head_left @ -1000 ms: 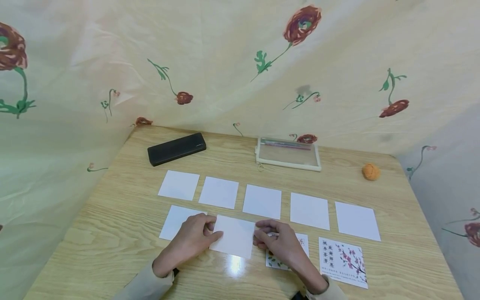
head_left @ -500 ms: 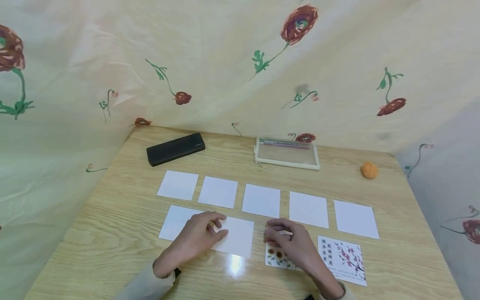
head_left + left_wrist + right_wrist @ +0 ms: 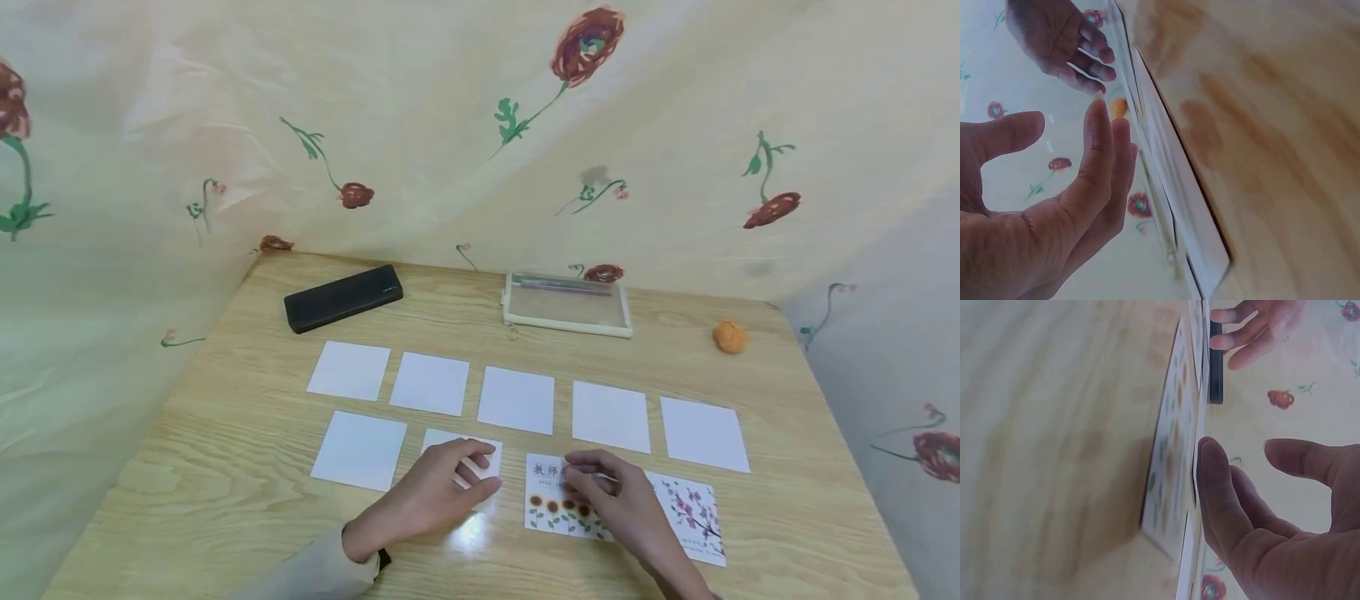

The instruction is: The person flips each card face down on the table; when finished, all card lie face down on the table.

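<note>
In the head view my left hand (image 3: 438, 492) hovers over a blank white card (image 3: 438, 436) in the front row, partly hiding it. Its thumb and fingers are spread apart with nothing between them. My right hand (image 3: 622, 500) is above a card printed with sunflowers and characters (image 3: 546, 496), covering its right part. Between that thumb and the fingers there is also a gap, seen in the right wrist view, where the sunflower card (image 3: 1171, 450) lies flat below the fingertips. To the right, partly behind the right hand, lies a card with pink blossoms (image 3: 697, 517).
Another blank card (image 3: 360, 450) lies at the front row's left. Behind is a row of several blank cards (image 3: 517, 400). Farther back are a black case (image 3: 343, 298), a clear zip pouch (image 3: 567, 307) with pens and an orange ball (image 3: 730, 337). A flowered cloth (image 3: 420, 125) hangs behind the table.
Both hands have let go of the blank card, now lying in the front row. The right hand has moved right over the sunflower card; the left hand has shifted right.
</note>
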Motion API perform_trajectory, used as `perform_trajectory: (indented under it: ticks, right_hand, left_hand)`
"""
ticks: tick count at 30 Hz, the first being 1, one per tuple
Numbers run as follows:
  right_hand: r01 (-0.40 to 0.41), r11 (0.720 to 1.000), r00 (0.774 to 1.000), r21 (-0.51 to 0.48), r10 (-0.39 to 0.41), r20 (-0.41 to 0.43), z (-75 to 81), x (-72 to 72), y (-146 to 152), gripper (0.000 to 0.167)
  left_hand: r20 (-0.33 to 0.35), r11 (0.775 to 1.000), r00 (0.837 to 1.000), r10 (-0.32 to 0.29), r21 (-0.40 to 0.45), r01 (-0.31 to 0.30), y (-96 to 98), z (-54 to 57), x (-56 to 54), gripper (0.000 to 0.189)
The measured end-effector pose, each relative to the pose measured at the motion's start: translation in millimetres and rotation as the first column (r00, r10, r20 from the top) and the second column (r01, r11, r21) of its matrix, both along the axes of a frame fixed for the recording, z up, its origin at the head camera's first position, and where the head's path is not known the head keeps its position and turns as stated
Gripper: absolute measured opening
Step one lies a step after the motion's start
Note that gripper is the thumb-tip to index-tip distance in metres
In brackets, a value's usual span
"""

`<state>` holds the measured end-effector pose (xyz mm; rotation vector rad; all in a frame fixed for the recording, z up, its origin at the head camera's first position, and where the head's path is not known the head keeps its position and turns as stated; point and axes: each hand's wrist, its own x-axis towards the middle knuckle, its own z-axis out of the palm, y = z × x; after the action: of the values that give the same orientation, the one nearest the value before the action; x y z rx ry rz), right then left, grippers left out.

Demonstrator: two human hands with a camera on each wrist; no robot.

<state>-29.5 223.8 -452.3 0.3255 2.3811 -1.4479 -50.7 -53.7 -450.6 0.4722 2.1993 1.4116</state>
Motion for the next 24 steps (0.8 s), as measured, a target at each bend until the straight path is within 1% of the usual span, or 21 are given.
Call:
perform_trajectory:
  ticks: [5, 11, 13, 18, 20, 24]
  right_hand:
    - [0.043, 0.998, 0.999, 0.040, -0.043, 0.009, 1.7, 7.0, 8.8, 0.033]
    - [0.096, 0.994, 0.995, 0.043, -0.097, 0.017, 3.3, 13.2, 20.8, 0.032]
    - [0.102, 0.994, 0.995, 0.047, -0.103, 0.012, 2.8, 14.6, 24.0, 0.033]
    - [0.094, 0.988, 0.996, 0.122, -0.093, -0.010, 1.0, 18.1, 29.9, 0.038]
    - [0.096, 0.984, 0.995, 0.150, -0.096, -0.005, 1.1, 19.2, 31.1, 0.038]
    - [0.096, 0.981, 0.995, 0.167, -0.099, 0.007, 0.2, 21.7, 32.9, 0.042]
  left_hand:
    - [0.053, 0.999, 0.998, -0.016, 0.037, 0.014, 8.4, -0.2, 2.2, 0.051]
    - [0.120, 0.993, 0.991, -0.063, 0.102, 0.051, 18.3, -1.6, 5.5, 0.052]
    - [0.143, 0.991, 0.987, -0.073, 0.118, 0.056, 21.2, -1.9, 7.1, 0.053]
    - [0.186, 0.991, 0.980, -0.067, 0.123, 0.045, 27.7, -0.9, 10.1, 0.056]
    - [0.196, 0.992, 0.979, -0.063, 0.121, 0.039, 29.7, 0.0, 10.6, 0.058]
    - [0.206, 0.991, 0.976, -0.071, 0.123, 0.046, 32.4, 1.7, 11.4, 0.061]
